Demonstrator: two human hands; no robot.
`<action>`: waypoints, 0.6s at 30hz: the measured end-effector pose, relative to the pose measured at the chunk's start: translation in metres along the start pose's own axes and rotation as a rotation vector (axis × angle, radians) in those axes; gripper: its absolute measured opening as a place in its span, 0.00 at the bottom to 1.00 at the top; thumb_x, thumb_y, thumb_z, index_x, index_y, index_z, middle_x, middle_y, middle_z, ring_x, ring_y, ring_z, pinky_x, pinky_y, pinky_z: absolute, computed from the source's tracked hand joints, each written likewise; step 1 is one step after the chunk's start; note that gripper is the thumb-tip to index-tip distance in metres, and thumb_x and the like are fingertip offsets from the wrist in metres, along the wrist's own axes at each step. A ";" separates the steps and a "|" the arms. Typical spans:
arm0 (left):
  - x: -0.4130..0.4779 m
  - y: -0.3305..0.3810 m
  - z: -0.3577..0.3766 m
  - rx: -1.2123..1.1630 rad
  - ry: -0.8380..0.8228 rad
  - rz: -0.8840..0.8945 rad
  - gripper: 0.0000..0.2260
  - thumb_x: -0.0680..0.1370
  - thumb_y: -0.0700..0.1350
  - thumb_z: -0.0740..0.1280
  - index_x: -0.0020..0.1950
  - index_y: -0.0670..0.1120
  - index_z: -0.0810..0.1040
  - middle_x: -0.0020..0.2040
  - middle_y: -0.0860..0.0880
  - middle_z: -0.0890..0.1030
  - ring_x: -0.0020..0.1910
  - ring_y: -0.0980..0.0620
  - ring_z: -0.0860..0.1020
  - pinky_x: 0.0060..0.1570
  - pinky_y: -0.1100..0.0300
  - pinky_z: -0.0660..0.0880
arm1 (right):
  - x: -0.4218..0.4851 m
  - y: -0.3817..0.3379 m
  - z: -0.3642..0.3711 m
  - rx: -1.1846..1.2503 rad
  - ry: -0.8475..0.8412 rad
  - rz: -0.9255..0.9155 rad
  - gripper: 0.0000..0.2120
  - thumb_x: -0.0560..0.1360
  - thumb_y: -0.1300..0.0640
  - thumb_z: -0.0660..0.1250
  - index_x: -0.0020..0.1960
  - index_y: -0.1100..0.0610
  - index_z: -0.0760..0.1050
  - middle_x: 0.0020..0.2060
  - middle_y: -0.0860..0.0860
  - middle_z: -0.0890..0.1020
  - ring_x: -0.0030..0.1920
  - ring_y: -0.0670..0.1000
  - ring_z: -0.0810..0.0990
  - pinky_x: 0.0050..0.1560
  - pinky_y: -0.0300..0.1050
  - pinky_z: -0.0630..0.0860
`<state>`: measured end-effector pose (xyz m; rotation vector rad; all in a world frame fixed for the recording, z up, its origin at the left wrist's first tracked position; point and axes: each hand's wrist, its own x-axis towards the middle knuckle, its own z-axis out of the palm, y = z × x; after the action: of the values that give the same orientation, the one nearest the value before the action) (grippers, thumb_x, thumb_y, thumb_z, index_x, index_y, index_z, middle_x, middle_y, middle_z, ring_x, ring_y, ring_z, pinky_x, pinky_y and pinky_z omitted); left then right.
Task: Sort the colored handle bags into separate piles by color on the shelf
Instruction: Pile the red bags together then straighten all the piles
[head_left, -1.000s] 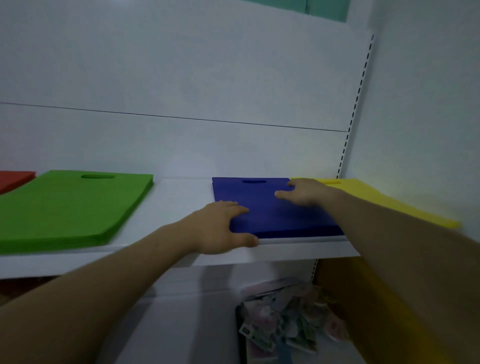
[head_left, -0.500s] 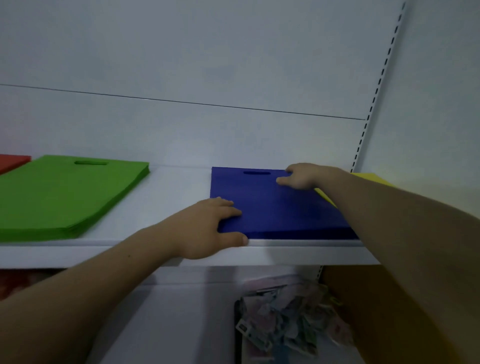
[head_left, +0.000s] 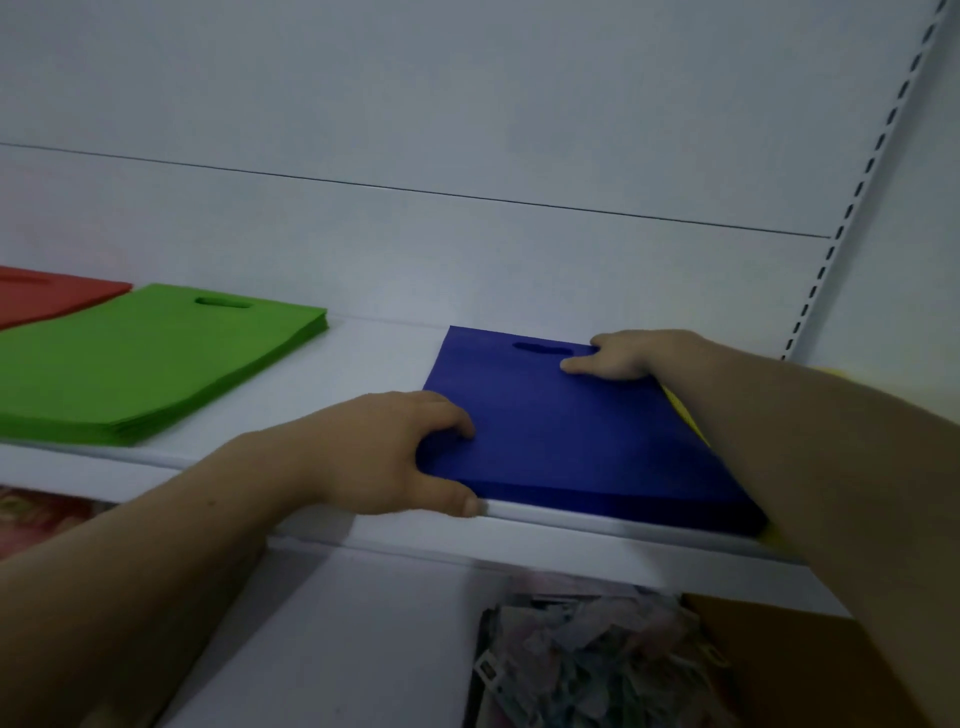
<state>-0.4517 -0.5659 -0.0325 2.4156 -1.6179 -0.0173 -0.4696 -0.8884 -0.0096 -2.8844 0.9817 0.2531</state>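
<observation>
Gripping flat matte blue bags (head_left: 571, 431) | left hand (head_left: 384, 457) at corner | right hand (head_left: 628, 356) atop

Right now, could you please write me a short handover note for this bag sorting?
Left hand grips the blue pile at its near left corner, thumb on the front edge.
Right hand rests its fingers on top beside the handle slot.
On the shelf, left to right: red pile, green pile, blue, yellow pile mostly hidden by the right forearm.
Colours separated; left: probably squaring blue.
</observation>
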 end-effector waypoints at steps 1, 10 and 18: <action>0.001 0.002 0.000 0.013 -0.002 0.001 0.29 0.69 0.66 0.67 0.68 0.57 0.67 0.66 0.60 0.69 0.62 0.59 0.69 0.58 0.67 0.64 | 0.001 0.001 0.000 0.008 -0.015 -0.005 0.44 0.69 0.25 0.54 0.76 0.52 0.58 0.74 0.51 0.63 0.70 0.55 0.66 0.69 0.55 0.63; -0.004 -0.007 -0.003 0.066 -0.012 0.014 0.27 0.72 0.67 0.63 0.68 0.57 0.68 0.67 0.61 0.68 0.63 0.58 0.69 0.62 0.64 0.64 | 0.003 -0.003 0.001 -0.114 0.034 -0.013 0.41 0.69 0.23 0.49 0.72 0.48 0.64 0.70 0.49 0.70 0.68 0.54 0.69 0.70 0.58 0.58; -0.032 -0.034 -0.013 0.119 -0.022 0.008 0.31 0.70 0.70 0.59 0.69 0.59 0.66 0.69 0.61 0.67 0.65 0.59 0.68 0.64 0.64 0.63 | -0.010 -0.037 0.008 -0.030 0.038 -0.018 0.41 0.70 0.25 0.51 0.71 0.52 0.65 0.68 0.52 0.71 0.63 0.55 0.72 0.63 0.53 0.68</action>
<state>-0.4314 -0.5220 -0.0308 2.5053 -1.6831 0.0552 -0.4559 -0.8525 -0.0147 -2.9343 0.9664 0.2143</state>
